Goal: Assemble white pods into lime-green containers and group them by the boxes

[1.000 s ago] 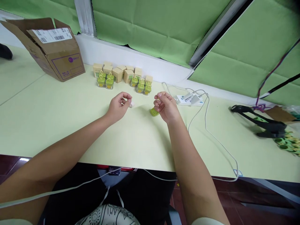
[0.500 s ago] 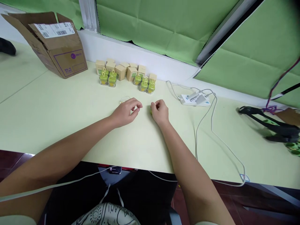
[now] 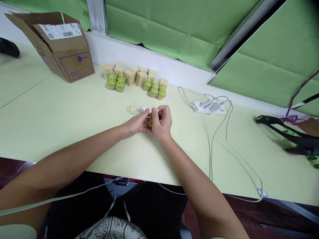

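My left hand (image 3: 137, 125) and my right hand (image 3: 162, 123) meet above the table in front of me. Between them shows a small green lid (image 3: 150, 122), mostly covered by fingers. The right hand pinches it, thumb and fingers curled round it. The left hand's fingers close against it from the left and below. Just beyond the left hand lies a clear see-through container (image 3: 133, 108) with a bit of yellow in it. A small pale pinkish piece (image 3: 143, 109) sits beside it, partly behind the left fingertips.
Several small green-lidded jars (image 3: 120, 85) stand in two groups at the back, before small cardboard boxes (image 3: 129, 76). A large open carton (image 3: 74, 63) is at back left. A power strip (image 3: 208, 108) with trailing white cables lies right; a black frame-like object (image 3: 276, 126) is farther right.
My hands have come together, the right moving left with the green lid and the left moving right to touch it. The clear container and pinkish piece now show more.
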`<action>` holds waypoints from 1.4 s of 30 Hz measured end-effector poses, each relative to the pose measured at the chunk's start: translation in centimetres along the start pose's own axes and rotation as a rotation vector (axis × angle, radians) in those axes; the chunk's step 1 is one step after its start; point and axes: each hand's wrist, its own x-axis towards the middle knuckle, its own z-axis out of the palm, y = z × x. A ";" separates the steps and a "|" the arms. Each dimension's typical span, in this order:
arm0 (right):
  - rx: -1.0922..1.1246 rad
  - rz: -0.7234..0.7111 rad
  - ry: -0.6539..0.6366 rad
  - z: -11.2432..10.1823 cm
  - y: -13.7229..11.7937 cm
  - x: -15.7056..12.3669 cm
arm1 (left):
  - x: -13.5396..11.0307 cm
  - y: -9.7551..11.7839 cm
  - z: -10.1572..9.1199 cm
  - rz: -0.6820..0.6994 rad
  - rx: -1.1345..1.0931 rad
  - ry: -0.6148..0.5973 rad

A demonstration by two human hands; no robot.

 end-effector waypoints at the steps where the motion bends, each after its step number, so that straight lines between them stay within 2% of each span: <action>1: 0.010 -0.005 -0.011 0.2 -0.2 -0.2 | 0.1 0.0 0.0 0.009 -0.036 -0.015; 4: 0.056 0.011 -0.007 0.4 -0.8 -0.3 | 0.1 0.0 0.2 0.024 -0.063 -0.029; 10: 0.136 0.059 0.050 0.1 -1.9 0.3 | -0.6 0.6 0.8 -0.031 -0.089 -0.042; 15: 0.186 0.075 0.033 -0.2 -2.0 0.7 | -0.8 1.0 1.1 -0.055 -0.073 -0.046; 20: 0.158 -0.004 0.054 -0.9 -1.7 1.3 | -0.6 1.0 0.6 -0.014 -0.068 0.031; 22: 0.142 0.007 0.068 -1.4 -1.3 1.8 | -0.5 1.1 0.3 0.011 -0.078 0.079; 28: 0.112 0.154 -0.025 -2.2 -0.7 2.7 | -0.2 1.4 0.0 0.053 -0.082 0.162; 33: 0.084 0.148 -0.111 -2.0 -1.0 2.4 | -0.3 1.7 0.0 0.063 -0.061 0.195; 42: -0.031 0.119 -0.156 -2.1 -0.8 2.0 | -0.2 1.4 -0.7 0.140 -0.013 0.182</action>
